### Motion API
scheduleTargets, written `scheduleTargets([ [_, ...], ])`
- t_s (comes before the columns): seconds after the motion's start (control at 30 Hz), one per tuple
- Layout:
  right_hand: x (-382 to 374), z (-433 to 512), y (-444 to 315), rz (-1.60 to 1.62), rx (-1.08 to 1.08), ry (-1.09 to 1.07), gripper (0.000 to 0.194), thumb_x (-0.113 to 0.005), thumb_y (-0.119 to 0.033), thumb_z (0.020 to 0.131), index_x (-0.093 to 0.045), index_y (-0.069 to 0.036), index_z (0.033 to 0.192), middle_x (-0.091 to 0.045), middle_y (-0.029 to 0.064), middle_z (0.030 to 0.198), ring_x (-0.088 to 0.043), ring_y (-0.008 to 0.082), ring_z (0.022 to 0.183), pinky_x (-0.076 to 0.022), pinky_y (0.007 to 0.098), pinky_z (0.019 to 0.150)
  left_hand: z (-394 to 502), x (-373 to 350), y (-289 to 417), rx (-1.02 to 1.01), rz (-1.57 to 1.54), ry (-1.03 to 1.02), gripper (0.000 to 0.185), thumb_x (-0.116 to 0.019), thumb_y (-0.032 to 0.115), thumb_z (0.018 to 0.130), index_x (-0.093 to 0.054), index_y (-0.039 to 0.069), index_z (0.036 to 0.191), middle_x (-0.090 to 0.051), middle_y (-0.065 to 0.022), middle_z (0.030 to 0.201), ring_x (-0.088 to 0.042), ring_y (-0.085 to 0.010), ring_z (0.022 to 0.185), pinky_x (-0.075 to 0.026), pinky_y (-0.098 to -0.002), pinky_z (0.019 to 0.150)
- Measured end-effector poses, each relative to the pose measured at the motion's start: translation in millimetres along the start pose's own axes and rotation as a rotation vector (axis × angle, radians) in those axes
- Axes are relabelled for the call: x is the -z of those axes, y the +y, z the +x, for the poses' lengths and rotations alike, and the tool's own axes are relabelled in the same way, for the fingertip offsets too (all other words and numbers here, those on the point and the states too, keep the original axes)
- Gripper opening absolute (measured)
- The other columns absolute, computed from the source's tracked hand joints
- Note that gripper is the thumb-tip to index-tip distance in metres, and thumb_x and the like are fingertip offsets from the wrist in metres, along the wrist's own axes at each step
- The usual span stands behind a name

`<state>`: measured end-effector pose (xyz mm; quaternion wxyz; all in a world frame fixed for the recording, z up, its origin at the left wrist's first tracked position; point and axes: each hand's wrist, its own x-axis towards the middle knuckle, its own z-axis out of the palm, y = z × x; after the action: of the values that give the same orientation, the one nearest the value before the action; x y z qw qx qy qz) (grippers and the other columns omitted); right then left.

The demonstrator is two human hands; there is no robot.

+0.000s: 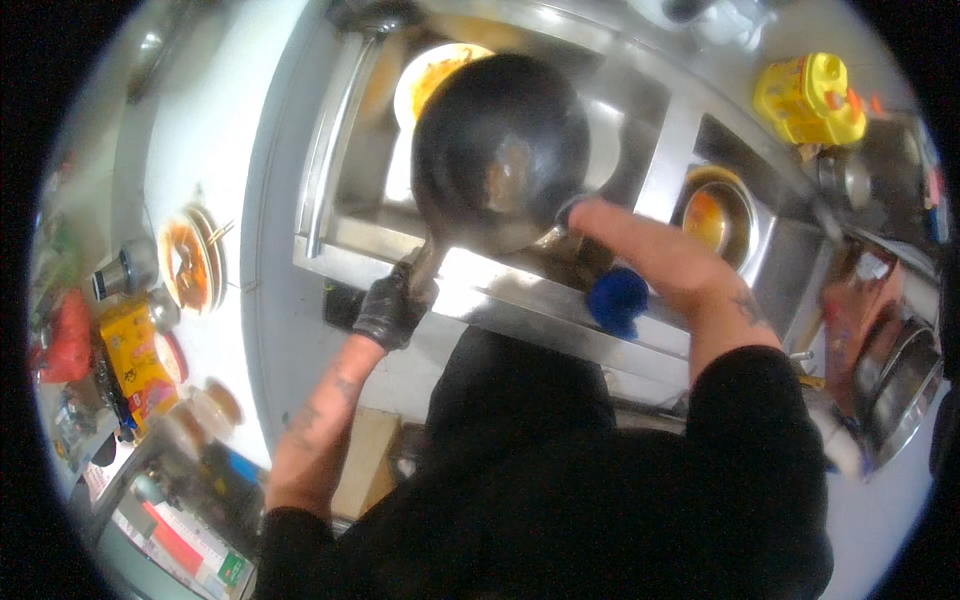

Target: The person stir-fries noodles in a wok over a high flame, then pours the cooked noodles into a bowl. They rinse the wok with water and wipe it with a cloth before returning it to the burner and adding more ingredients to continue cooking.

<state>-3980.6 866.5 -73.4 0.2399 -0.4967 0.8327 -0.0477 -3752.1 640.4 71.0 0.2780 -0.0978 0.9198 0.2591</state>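
A dark wok (499, 154) is held over a stainless steel sink (469, 281). My left hand (390, 304), in a black glove, grips its handle (425, 262). At the wok's lower right edge is my right hand (574, 212), also in a dark glove. Most of that hand is hidden by the wok, so I cannot tell whether it holds anything. A white plate (407, 94) with orange-yellow residue lies in the sink, partly covered by the wok. Beneath my right forearm a round blue object (619, 301) rests at the sink's front edge.
Right of the sink, a metal pot (750, 214) with orange residue sits in a smaller basin. A yellow jug (802, 97) stands behind it. On the left, a white counter (225, 112) carries stacked soiled plates (191, 262) with chopsticks and a yellow package (135, 352). Pans (904, 382) stand far right.
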Motion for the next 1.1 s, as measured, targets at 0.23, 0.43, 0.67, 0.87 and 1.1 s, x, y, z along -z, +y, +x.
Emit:
scheduleTargets([
  [0.23,36.4,-17.0,32.4,0.251,-0.213,0.201,0.028,-0.043,-0.013,0.096,-0.063,-0.002,0.112,-0.064,0.0268,0.109,-0.064,0.0396,0.101,-0.0505,0.0468,0.088,-30.4,18.5,2.5,-0.001,0.076,0.216,0.039,-0.057,0.011,0.087,-0.054,0.006,0.125,-0.064,-0.0232,0.102,-0.064,-0.0406,0.087,-0.053,-0.0456,0.073],
  [0.43,31.9,-3.3,-51.6,0.493,-0.125,0.558,0.023,-0.048,-0.009,0.094,-0.062,-0.002,0.112,-0.066,0.0232,0.105,-0.066,0.0364,0.096,-0.0518,0.0438,0.086,-45.7,13.0,-1.2,0.058,-0.083,0.526,0.033,-0.066,0.004,0.080,-0.058,0.004,0.112,-0.065,-0.0172,0.086,-0.066,-0.0262,0.077,-0.052,-0.0368,0.069],
  [0.67,19.4,23.3,-113.1,0.350,0.016,0.774,0.025,-0.050,-0.017,0.092,-0.061,-0.003,0.109,-0.063,0.0164,0.106,-0.058,0.0313,0.102,-0.0462,0.0441,0.093,-41.6,-15.9,4.8,0.246,-0.383,0.284,0.031,-0.073,0.014,0.080,-0.058,0.002,0.105,-0.063,-0.0145,0.084,-0.061,-0.0226,0.074,-0.051,-0.0330,0.069],
  [0.87,-2.8,32.3,55.9,0.139,-0.311,0.336,0.043,-0.054,-0.035,0.090,-0.062,-0.004,0.119,-0.062,0.0211,0.121,-0.056,0.0379,0.112,-0.0408,0.0492,0.100,-50.7,-40.6,8.2,0.070,-0.355,0.168,0.045,-0.071,0.022,0.078,-0.056,0.004,0.116,-0.063,-0.0187,0.087,-0.062,-0.0320,0.082,-0.050,-0.0417,0.075],
  [1.1,-7.0,-7.6,-64.5,0.599,-0.192,0.079,0.039,-0.054,-0.031,0.088,-0.063,-0.006,0.117,-0.063,0.0209,0.118,-0.059,0.0385,0.104,-0.0446,0.0470,0.095,-39.3,-57.1,12.5,0.008,-0.343,0.105,0.056,-0.069,0.029,0.080,-0.051,0.000,0.124,-0.060,-0.0246,0.100,-0.059,-0.0421,0.095,-0.048,-0.0475,0.083],
])
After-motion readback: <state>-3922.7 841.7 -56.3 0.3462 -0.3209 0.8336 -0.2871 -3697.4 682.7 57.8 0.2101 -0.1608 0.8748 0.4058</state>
